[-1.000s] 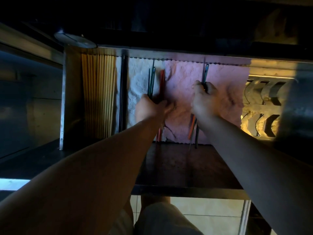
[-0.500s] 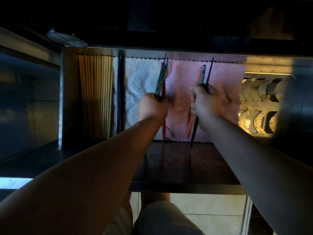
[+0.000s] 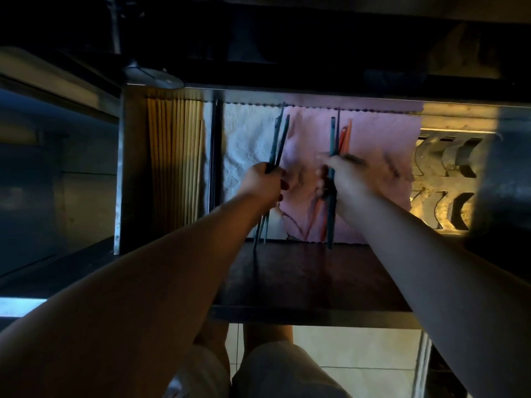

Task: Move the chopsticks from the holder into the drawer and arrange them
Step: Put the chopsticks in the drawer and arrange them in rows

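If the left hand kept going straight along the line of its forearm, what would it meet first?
Probably the upper ends of the teal and orange chopsticks gripped by the right hand: the left hand, gripping dark chopsticks, points up and rightward over the pink cloth. Height difference is unclear.

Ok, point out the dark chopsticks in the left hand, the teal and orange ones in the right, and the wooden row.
dark chopsticks (image 3: 278, 139): head view, upper shafts.
teal and orange chopsticks (image 3: 332, 136): head view, teal shaft's upper part.
wooden chopsticks (image 3: 172, 162): head view, middle of the row.

bare pink cloth (image 3: 385, 139) beside right hand (image 3: 344, 179)
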